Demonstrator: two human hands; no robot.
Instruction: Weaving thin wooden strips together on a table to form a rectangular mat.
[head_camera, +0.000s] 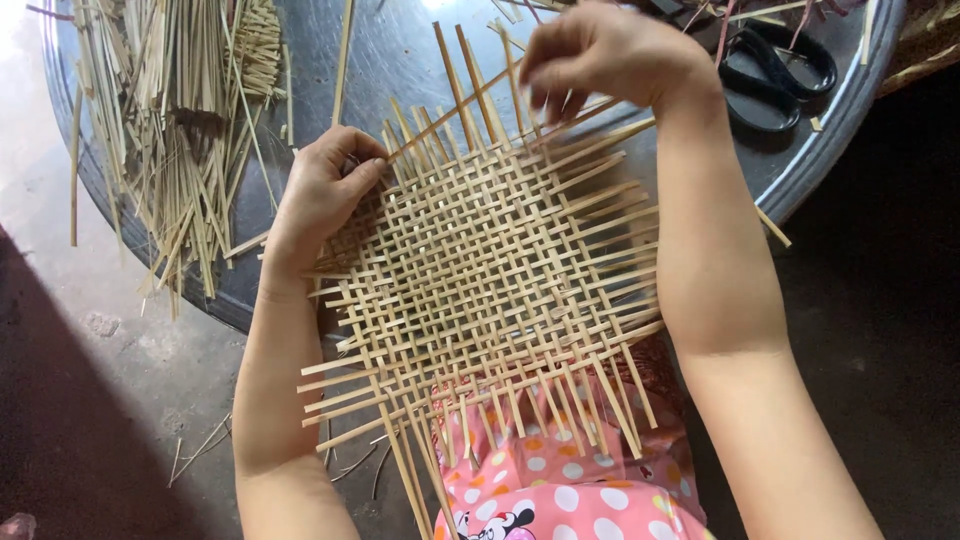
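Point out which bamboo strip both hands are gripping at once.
It is the long strip running diagonally across the mat's top corner: the left hand pinches its lower end, the right hand its upper end. The other strips lie woven in or loose.

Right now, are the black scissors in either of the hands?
No, the black scissors lie on the round table beyond the right hand.

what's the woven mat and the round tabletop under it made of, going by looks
Woven mat: thin flat strips, probably split bamboo or cane; pale tan, matte, fibrous, with loose ends sticking out. Round tabletop: dark grey and glossy, reflecting light; maybe polished stone or metal, hard to tell.
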